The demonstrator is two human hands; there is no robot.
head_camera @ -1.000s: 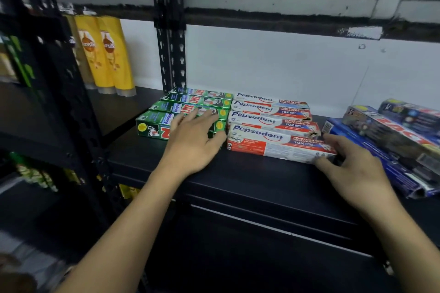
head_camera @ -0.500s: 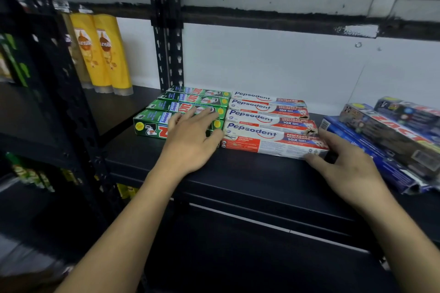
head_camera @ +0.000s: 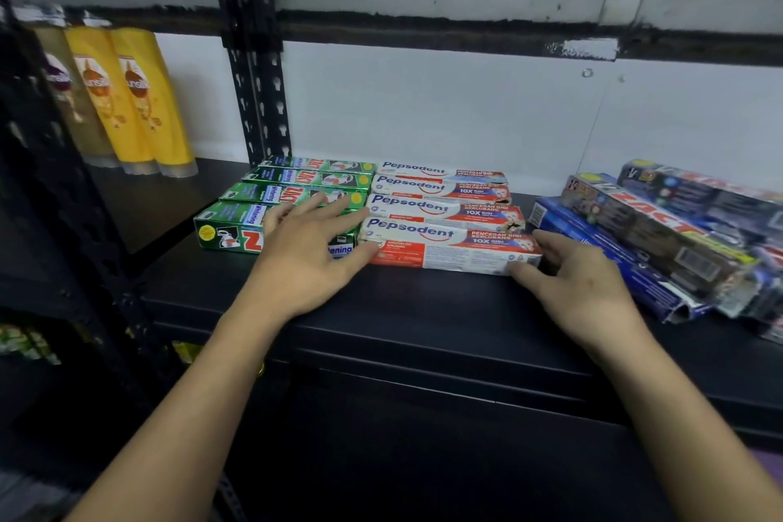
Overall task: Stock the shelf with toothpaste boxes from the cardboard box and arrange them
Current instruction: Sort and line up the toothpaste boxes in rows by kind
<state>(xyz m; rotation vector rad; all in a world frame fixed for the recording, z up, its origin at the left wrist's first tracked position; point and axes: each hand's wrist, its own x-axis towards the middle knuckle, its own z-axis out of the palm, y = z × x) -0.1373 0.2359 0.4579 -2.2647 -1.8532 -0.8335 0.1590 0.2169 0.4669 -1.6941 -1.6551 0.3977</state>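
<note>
The left grip lies flat and spread wide, its fingers straight across the top of the nearest green cardboard toothpaste box. Its thumb touches the left end of the front red-and-white Pepsodent toothpaste box, and it holds nothing. The right grip is open too, with its fingers loosely bent against that same box's right end and its thumb at the front lower corner, not closed round it. The box sits between the two grips, flat on the black metal shelf. Beyond the left grip's fingers, three more green boxes lie in a row toward the white wall. Beside them lie three more Pepsodent boxes. Just right of the right grip is a slanted heap of blue and dark toothpaste packs. Well left of the left grip stand yellow shampoo bottles.
</note>
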